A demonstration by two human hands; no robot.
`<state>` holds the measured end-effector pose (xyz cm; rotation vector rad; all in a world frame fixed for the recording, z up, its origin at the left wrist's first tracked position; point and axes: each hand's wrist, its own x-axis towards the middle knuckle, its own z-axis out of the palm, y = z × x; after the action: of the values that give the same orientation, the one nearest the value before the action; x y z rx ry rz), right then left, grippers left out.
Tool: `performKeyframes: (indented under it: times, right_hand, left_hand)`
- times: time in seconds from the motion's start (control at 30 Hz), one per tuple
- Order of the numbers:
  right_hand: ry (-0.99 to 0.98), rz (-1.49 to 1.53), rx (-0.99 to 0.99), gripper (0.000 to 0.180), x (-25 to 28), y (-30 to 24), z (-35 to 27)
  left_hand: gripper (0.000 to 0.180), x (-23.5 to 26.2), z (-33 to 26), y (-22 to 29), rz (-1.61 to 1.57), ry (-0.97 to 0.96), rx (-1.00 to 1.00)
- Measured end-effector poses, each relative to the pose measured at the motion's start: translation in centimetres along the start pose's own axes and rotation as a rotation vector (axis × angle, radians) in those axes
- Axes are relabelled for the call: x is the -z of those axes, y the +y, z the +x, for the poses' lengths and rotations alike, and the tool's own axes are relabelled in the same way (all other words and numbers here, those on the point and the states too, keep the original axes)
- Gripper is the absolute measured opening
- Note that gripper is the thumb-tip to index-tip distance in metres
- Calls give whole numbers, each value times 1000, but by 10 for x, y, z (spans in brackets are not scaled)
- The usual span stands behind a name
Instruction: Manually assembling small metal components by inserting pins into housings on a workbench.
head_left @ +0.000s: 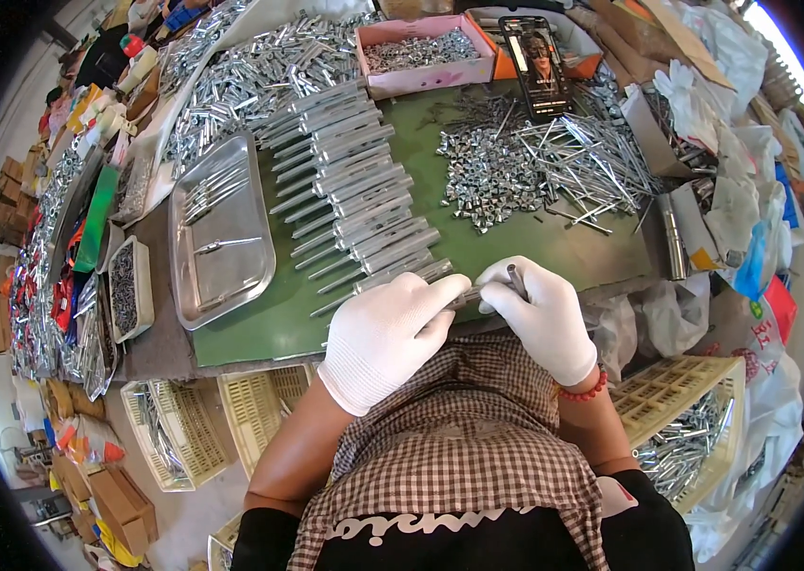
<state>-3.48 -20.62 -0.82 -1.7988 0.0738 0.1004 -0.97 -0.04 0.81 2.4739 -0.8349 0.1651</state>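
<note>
In white gloves, my left hand (388,328) and my right hand (540,319) meet at the near edge of the green work surface (240,333). Both are closed, pinching a slim metal rod (467,297) between them. A short dark grey metal pin (516,278) pokes up between my right thumb and fingers. Just beyond my left hand runs a long overlapping row of silver metal tubes (354,181), thin rods sticking out at their left ends. Small silver nuts (488,181) lie heaped beyond my right hand, beside a pile of long thin metal pins (592,167).
On the left sits a metal tray (264,238) with a few slim metal parts. A pink box (369,71) of small parts and a phone (535,71) stand at the back. At right is an upright metal cylinder (673,238); plastic crates (202,438) are below the table.
</note>
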Motion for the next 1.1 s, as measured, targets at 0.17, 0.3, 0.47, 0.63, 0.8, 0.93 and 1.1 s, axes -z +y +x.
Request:
performKeyframes:
  times: [0.17, 0.3, 0.47, 0.63, 0.8, 0.93, 1.1]
  right_hand:
    - [12, -32, 96, 13, 1, 2, 0]
    - [-11, -2, 65, 14, 1, 1, 1]
    - [-17, 48, 52, 13, 2, 5, 3]
    - [-21, 76, 13, 14, 3, 6, 4]
    - [75, -94, 159, 12, 10, 4, 12]
    - [228, -592, 455, 11, 19, 0, 62]
    - [230, -1063, 560, 14, 20, -8, 141]
  left_hand:
    - [32, 0, 1, 1, -19, -13, 44]
    - [32, -1, 0, 0, -30, 10, 45]
    - [33, 1, 2, 5, -74, 7, 116]
    - [36, -4, -1, 0, -69, 17, 97]
    - [28, -9, -3, 2, 17, -24, 30]
    - [23, -20, -8, 9, 166, -74, 32]
    - [27, -27, -5, 12, 193, -68, 17]
